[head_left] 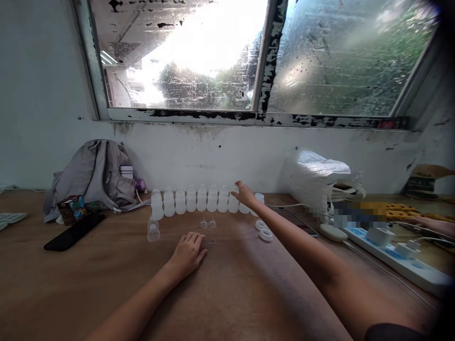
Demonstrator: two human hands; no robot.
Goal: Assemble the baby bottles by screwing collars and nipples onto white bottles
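A row of several translucent white baby bottles (191,199) stands upright along the back of the table, most with clear domed tops. My right hand (245,193) reaches to the right part of the row, thumb and forefinger around the top of one baby bottle (233,204). The bottles beyond it are partly hidden by my hand and wrist. My left hand (189,250) rests palm down on the table, fingers extended, holding nothing. Ahead of it sit two clear bottle nipples (212,223). Clear caps (153,230) stand at the row's left front. Two white rings (266,234) lie near my right forearm.
A grey backpack (90,177), small box (72,209) and black phone (74,233) are at left. On the right are a white bag (313,177), a tablet-like device (296,221), a power strip (412,267) with cables, and another person's hand (435,226). The wall and window rise behind.
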